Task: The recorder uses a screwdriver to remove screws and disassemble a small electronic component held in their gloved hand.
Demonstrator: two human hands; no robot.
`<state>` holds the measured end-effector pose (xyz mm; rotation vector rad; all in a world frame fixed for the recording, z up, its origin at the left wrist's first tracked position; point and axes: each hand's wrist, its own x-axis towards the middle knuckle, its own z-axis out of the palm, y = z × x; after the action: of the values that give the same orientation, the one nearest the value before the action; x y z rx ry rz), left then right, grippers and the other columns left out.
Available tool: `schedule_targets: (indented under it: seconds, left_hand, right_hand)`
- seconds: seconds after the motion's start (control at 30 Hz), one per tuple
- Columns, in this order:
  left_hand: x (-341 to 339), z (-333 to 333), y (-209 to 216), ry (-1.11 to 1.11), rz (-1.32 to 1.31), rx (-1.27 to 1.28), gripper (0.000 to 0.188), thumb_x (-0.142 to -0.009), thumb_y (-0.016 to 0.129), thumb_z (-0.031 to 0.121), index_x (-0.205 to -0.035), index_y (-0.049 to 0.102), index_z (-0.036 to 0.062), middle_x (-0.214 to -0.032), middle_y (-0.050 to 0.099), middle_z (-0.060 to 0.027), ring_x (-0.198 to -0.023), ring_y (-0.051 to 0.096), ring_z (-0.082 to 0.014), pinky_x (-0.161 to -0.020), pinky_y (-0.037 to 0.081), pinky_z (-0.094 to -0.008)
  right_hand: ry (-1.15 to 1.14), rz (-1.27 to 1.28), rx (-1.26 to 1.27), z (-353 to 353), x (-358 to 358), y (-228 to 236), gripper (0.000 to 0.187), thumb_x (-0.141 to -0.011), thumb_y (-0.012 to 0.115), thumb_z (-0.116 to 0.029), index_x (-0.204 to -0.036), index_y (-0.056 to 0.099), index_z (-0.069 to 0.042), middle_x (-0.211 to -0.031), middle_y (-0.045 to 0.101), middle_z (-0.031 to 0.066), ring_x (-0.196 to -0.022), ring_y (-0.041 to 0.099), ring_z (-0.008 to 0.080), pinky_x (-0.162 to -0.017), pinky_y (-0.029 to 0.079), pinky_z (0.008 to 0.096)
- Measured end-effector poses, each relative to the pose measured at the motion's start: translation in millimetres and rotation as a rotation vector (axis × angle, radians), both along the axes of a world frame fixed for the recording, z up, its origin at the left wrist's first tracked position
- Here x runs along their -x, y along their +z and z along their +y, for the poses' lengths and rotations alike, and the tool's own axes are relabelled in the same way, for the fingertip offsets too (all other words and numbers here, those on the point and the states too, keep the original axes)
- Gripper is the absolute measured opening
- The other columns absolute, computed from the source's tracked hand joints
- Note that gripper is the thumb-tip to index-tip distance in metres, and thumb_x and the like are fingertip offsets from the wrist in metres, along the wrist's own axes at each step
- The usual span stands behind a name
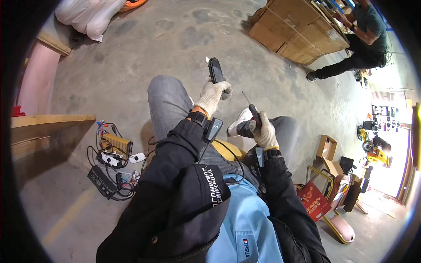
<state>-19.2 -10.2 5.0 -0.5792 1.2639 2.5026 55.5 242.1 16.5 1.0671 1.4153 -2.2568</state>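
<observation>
My left hand, in a whitish knit glove, is closed around the lower end of a black oblong device with a dark glossy face. A small white piece sticks out beside its far end; I cannot make out what it is. In my gloved right hand is a screwdriver with a dark and red handle, its thin shaft angled up and to the left. The screwdriver tip and the device are apart. Both hands are held over my legs, and each wrist has a black strap with a small box on it.
On the floor at left lie a gold metal box, a black power adapter and tangled cables. A wooden ledge juts in above them. Far right, a person stands beside a large carton. A red box lies near a chair.
</observation>
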Motion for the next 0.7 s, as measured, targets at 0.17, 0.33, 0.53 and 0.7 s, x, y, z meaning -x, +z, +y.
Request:
schedule_targets:
  seconds: [0.17,0.33,0.53,0.7]
  left_hand:
    - [-3.2,-1.4,0.9,0.050,-0.032,0.009,0.035,-0.089,0.072,0.011,-0.120,0.059,0.0002,-0.094,0.071,-0.0103,-0.077,0.072,-0.0200,-0.070,0.061,-0.0331]
    - [-6.1,-5.2,1.8,0.054,-0.022,0.007,0.034,-0.090,0.071,0.011,-0.121,0.060,-0.0009,-0.094,0.071,-0.0099,-0.077,0.072,-0.0197,-0.070,0.061,-0.0318]
    - [-2.7,-2.8,0.9,0.073,-0.035,0.003,0.033,-0.090,0.071,0.011,-0.120,0.060,-0.0004,-0.093,0.072,-0.0102,-0.076,0.072,-0.0194,-0.070,0.061,-0.0317]
    - [1.1,-0.1,1.0,0.075,0.001,-0.003,0.032,-0.090,0.072,0.011,-0.117,0.059,0.0002,-0.092,0.072,-0.0108,-0.074,0.073,-0.0195,-0.068,0.061,-0.0319]
  right_hand:
    - [0.010,0.038,0.055,7.9,1.4,-5.7,0.036,-0.106,0.065,-0.035,-0.106,0.062,0.000,-0.089,0.063,0.0079,-0.069,0.063,0.0162,-0.058,0.057,0.0277]
    - [0.015,0.040,0.060,0.7,-0.2,-3.7,0.033,-0.106,0.064,-0.033,-0.106,0.062,0.001,-0.088,0.063,0.0077,-0.070,0.063,0.0160,-0.058,0.057,0.0274]
    - [0.011,0.041,0.040,-1.8,-0.5,2.1,0.031,-0.105,0.065,-0.031,-0.102,0.063,0.000,-0.089,0.064,0.0075,-0.070,0.064,0.0157,-0.058,0.056,0.0267]
    - [0.012,0.051,0.009,2.1,-5.2,6.4,0.030,-0.105,0.065,-0.031,-0.106,0.064,-0.001,-0.091,0.066,0.0073,-0.068,0.064,0.0146,-0.058,0.056,0.0267]
